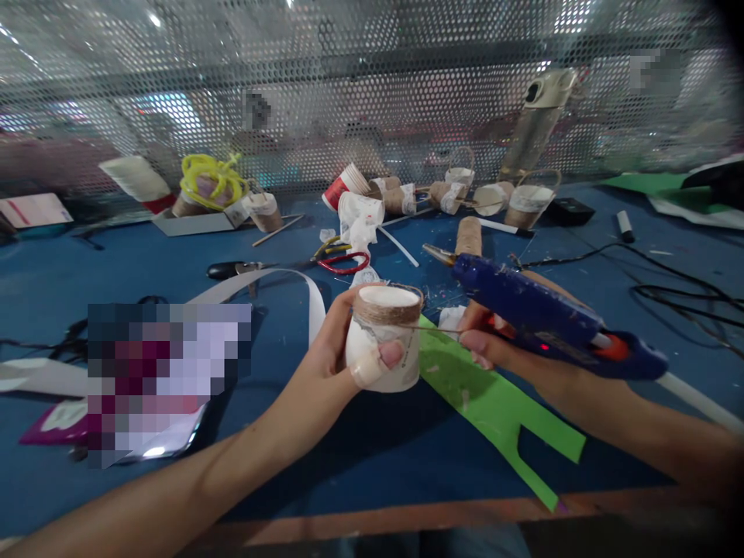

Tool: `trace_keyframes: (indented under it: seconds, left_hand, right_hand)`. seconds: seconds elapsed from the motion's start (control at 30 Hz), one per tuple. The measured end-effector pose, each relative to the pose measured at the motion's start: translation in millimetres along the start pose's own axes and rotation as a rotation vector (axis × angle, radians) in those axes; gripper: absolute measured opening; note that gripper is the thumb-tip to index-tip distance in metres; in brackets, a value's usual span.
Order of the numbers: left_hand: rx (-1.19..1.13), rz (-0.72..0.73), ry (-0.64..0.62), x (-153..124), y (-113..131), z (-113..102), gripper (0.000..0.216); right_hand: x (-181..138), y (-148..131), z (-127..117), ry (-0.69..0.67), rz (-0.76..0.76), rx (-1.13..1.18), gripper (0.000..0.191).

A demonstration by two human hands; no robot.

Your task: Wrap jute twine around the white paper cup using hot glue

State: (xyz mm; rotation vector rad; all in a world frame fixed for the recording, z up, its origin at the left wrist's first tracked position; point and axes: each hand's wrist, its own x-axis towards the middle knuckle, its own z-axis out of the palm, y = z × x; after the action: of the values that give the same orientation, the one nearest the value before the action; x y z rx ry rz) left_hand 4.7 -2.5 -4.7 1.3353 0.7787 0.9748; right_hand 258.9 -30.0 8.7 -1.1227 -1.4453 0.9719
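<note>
My left hand (pixel 342 349) is wrapped round a white paper cup (pixel 410 372), held upright above the table. A plaster covers part of its thumb. Several turns of brown twine (pixel 384 311) circle the cup just below its rim. From the cup a strand stretches right to my right hand (pixel 485 341), whose fingertips pinch it. That same hand also holds a blue hot glue gun (pixel 523 306), its metal nozzle pointing left and away, a red light on its side. A white glue stick (pixel 697 399) sticks out of the gun's back. Below the hands lies a green strip (pixel 482 403).
Scissors (pixel 342 263) with red handles lie beyond the cup. Twine-wrapped cups (pixel 528 203), a roll of twine (pixel 469 236) and a bottle (pixel 532 124) stand toward a perforated metal screen (pixel 407 93). Black cables (pixel 686 291) lie right; a white ribbon (pixel 232 288) curls left.
</note>
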Motion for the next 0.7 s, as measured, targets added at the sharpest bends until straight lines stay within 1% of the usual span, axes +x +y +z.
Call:
trace_keyframes:
  seconds: [0.1,0.27,0.43,0.6,0.7]
  left_hand:
    - [-0.017,-0.002,0.006,-0.1,0.7,0.8,0.056]
    - [-0.047,-0.022,-0.011,1.8,3.2,2.2,0.058]
    - [-0.080,-0.059,-0.021,2.9,2.5,1.4,0.056]
    - [-0.150,-0.079,-0.052,2.7,2.9,3.8,0.056]
    - [-0.186,-0.100,-0.061,2.7,3.9,6.5,0.054]
  right_hand:
    - [3.0,-1.2,-0.9,-0.047,0.076,0.048,0.017]
    - [7.1,0.1,0.9,-0.068,0.137,0.141,0.020]
    - [9.3,2.3,0.8,-0.136,0.156,0.125,0.019]
    - [8.6,4.8,1.8,-0.111,0.173,0.123,0.020]
    - [8.1,6.2,2.9,-0.090,0.204,0.170,0.021]
